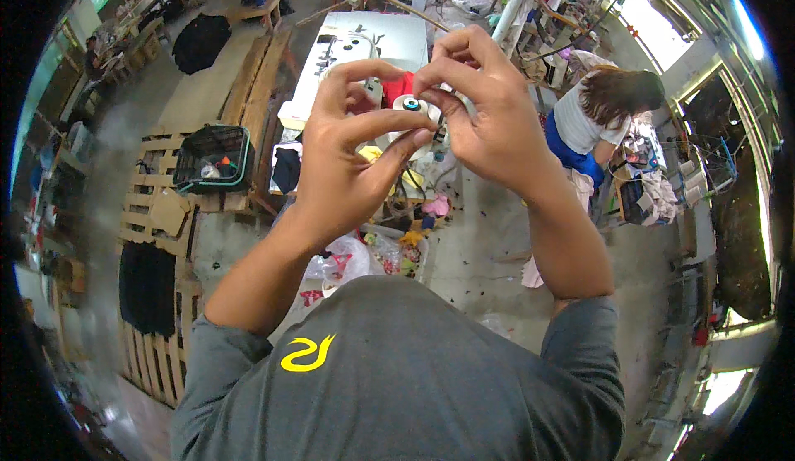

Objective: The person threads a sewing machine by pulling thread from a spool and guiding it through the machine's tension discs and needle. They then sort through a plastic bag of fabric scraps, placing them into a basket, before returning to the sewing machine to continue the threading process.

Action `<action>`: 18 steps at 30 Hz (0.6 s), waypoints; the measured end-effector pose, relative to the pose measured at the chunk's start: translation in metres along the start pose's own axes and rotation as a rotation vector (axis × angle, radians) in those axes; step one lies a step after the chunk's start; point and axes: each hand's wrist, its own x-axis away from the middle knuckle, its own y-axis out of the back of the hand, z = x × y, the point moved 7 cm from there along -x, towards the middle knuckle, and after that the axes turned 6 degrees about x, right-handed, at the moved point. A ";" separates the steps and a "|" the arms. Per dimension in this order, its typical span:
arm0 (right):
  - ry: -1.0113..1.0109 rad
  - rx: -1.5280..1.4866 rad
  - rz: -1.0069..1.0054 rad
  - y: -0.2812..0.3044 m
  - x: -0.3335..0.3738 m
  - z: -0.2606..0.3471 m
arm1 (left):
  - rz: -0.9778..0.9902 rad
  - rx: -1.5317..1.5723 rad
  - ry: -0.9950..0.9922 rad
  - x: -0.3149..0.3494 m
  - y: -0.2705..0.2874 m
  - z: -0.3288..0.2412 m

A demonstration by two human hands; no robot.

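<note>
Both hands are raised in front of me, close together over a white sewing machine table [404, 40]. My left hand [352, 134] has its thumb and index finger pressed together at the tips, and the other fingers are curled. My right hand [493, 101] pinches thumb and forefinger just above those tips. Whatever lies between the fingers is too small to make out. Between the hands, a white thread spool with a teal centre [411, 104] shows from above. Something red [397, 90] sits behind it, partly hidden by my fingers.
A black crate with a teal rim [248, 148] rests on the left beside wooden pallets [135, 219]. Dark cloth [147, 287] lies on the pallet slats. Plastic bags [346, 258] and fabric scraps are below my hands. Another person [603, 113] bends over work at right.
</note>
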 end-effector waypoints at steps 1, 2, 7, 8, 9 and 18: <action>0.004 0.004 -0.020 -0.001 0.000 0.001 | -0.029 -0.082 -0.068 0.000 0.004 -0.006; 0.009 0.002 -0.041 -0.003 -0.001 0.002 | -0.060 -0.169 -0.134 0.002 0.009 -0.011; 0.155 0.047 -0.029 -0.014 -0.014 0.013 | -0.091 -0.374 -0.375 0.013 0.018 -0.019; 0.185 0.059 -0.042 -0.015 -0.016 0.016 | -0.077 -0.417 -0.411 0.015 0.020 -0.020; 0.216 0.069 -0.055 -0.014 -0.017 0.019 | -0.063 -0.461 -0.448 0.017 0.020 -0.022; 0.021 0.079 -0.311 -0.011 0.008 0.024 | -0.262 0.552 0.680 0.023 0.038 0.050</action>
